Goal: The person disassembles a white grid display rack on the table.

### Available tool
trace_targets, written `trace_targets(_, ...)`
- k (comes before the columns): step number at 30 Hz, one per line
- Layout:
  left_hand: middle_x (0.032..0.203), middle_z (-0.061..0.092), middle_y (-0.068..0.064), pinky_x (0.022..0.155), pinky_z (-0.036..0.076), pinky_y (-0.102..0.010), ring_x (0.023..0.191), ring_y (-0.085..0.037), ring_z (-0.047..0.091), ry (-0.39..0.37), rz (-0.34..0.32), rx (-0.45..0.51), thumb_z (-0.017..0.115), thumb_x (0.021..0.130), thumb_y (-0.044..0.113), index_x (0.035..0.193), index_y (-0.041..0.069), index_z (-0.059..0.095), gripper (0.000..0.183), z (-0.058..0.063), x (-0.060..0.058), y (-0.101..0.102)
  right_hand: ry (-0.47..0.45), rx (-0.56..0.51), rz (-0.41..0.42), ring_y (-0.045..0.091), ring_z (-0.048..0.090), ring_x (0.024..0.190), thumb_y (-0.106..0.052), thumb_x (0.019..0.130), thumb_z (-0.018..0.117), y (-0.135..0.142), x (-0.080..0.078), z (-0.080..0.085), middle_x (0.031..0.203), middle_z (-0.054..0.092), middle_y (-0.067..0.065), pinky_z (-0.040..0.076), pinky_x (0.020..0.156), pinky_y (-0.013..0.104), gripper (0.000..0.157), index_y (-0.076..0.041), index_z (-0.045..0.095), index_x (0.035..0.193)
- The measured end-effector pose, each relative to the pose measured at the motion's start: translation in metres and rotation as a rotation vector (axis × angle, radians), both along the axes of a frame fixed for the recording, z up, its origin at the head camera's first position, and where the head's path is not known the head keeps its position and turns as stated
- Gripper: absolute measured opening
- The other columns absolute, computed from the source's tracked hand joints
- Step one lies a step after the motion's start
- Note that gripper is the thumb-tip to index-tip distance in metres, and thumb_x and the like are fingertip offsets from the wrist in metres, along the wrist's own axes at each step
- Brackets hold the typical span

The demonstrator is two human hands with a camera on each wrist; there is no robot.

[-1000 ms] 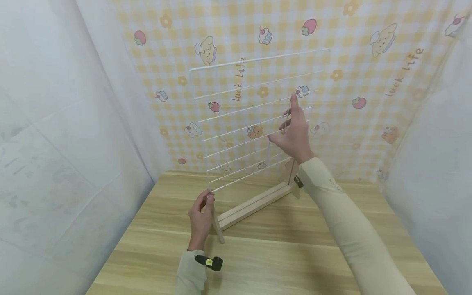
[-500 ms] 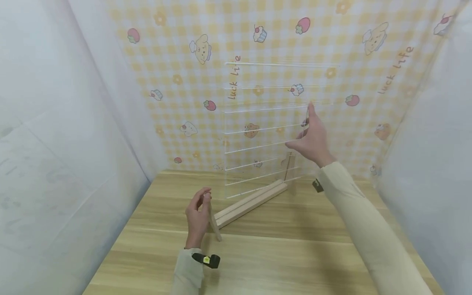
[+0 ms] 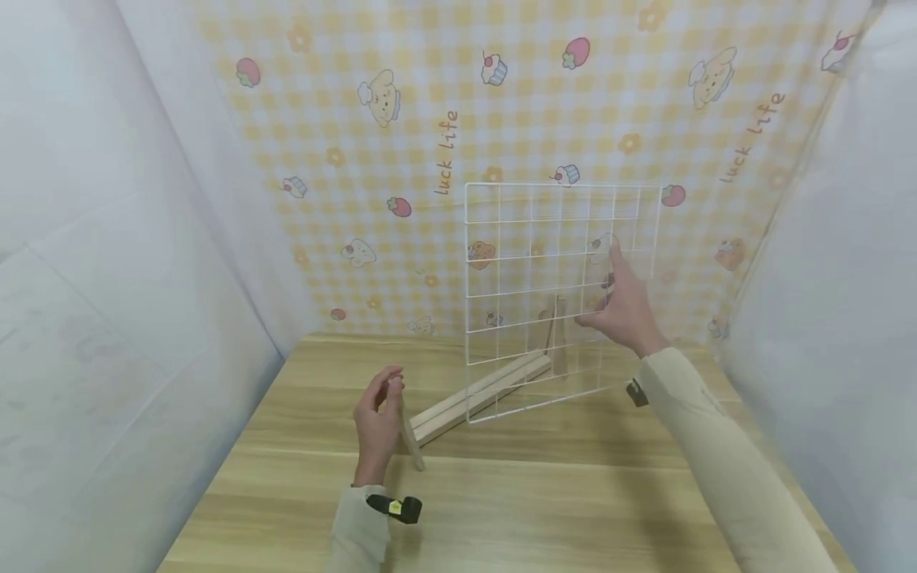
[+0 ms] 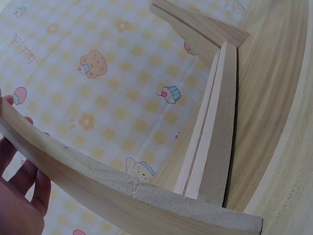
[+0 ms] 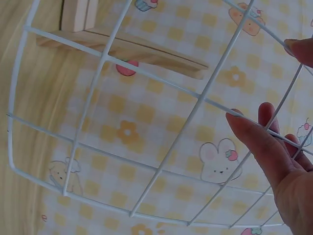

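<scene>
My right hand (image 3: pixel 626 310) grips a white wire grid panel (image 3: pixel 532 291), thumb and fingers spread across its wires. The panel hangs upright in the air, its lower edge in front of the bars of a wooden stand (image 3: pixel 480 398) in the head view. In the right wrist view the grid (image 5: pixel 200 98) fills most of the picture, with one end of the stand behind it. My left hand (image 3: pixel 378 426) holds the stand's near side piece (image 4: pixel 132 196) by its upper end. Two parallel bars with a narrow slot between them join this piece to the far upright (image 4: pixel 200 27).
Light wood-grain tabletop (image 3: pixel 516 501) lies under the stand. A yellow checked cloth (image 3: pixel 322 239) with cartoon prints covers the back. White sheets (image 3: pixel 72 318) close off both sides.
The right hand has moved the panel right and down, away from the left hand, and turned it so its squares face the head camera. The left hand stays on the stand.
</scene>
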State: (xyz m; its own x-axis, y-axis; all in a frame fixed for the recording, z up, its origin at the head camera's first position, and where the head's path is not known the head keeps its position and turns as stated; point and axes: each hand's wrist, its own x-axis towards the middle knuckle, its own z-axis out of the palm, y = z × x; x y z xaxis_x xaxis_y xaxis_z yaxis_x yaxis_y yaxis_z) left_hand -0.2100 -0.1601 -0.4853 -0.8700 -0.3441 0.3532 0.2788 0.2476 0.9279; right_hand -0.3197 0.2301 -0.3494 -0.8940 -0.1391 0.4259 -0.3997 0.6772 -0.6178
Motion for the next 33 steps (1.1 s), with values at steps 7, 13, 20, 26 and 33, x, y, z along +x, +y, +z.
trace_targets(7,0.111,0.072,-0.007,0.097,0.053,-0.043,0.098,-0.002,0.065,0.002,-0.007,-0.012,0.055,0.104,0.029,0.124,0.016,0.068,0.027,0.001,-0.002,0.001,-0.069,0.019,-0.012,0.026,0.067,0.073,-0.008,0.064,0.092,0.011,0.005,-0.017,0.131,0.051,0.036,0.060,0.076,0.048,0.138,-0.013,-0.007,0.162)
trace_targets(13,0.112,0.074,-0.002,0.084,0.055,-0.025,0.101,-0.012,0.067,-0.010,-0.025,-0.047,0.050,0.106,0.030,0.122,0.020,0.070,0.027,0.001,-0.004,-0.004,-0.147,0.043,-0.008,0.026,0.067,0.075,-0.009,0.065,0.091,0.021,0.008,-0.032,0.128,0.051,0.036,0.061,0.071,0.042,0.139,-0.010,-0.009,0.161)
trace_targets(20,0.115,0.074,-0.008,0.091,0.050,-0.016,0.100,-0.005,0.068,0.046,-0.113,-0.138,0.047,0.108,0.020,0.124,0.014,0.069,0.028,-0.002,0.003,-0.015,-0.207,0.095,-0.012,0.022,0.063,0.073,-0.012,0.065,0.091,0.033,0.011,-0.051,0.127,0.053,0.037,0.059,0.070,0.035,0.139,-0.004,-0.009,0.160)
trace_targets(26,0.113,0.075,-0.009,0.094,0.047,-0.012,0.099,-0.003,0.069,0.061,-0.161,-0.216,0.054,0.105,0.018,0.126,0.016,0.068,0.026,-0.001,0.009,-0.026,-0.246,0.109,-0.006,0.020,0.060,0.065,-0.011,0.063,0.091,0.041,0.016,-0.063,0.133,0.051,0.040,0.058,0.067,0.035,0.138,-0.004,-0.007,0.160)
trace_targets(33,0.103,0.078,-0.011,0.088,0.049,-0.007,0.093,0.007,0.067,0.173,-0.130,-0.261,0.066,0.096,0.005,0.119,0.013,0.073,0.026,-0.001,0.015,-0.027,-0.272,0.159,-0.003,0.046,0.066,0.094,-0.017,0.067,0.090,0.054,0.026,-0.078,0.140,0.045,0.042,0.057,0.087,0.056,0.133,0.003,-0.004,0.158)
